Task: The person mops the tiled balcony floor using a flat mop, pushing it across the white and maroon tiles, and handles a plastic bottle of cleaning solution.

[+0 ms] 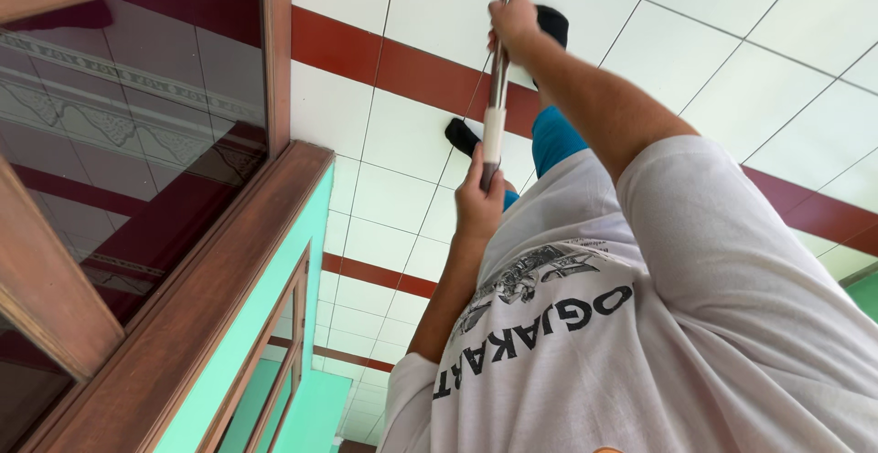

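White floor tiles (412, 142) crossed by dark red bands (402, 64) fill the view, beside a brown wooden window frame (210, 298) on a green wall (274, 325). Your right hand (514, 19) clenches the metal pole (498, 60) near its far end; your left hand (478, 202) wraps its near end, just below a white sleeve (494, 133).

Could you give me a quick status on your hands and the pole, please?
Left hand and right hand both grip the metal pole. Tiled floor beyond. Nothing blocking.
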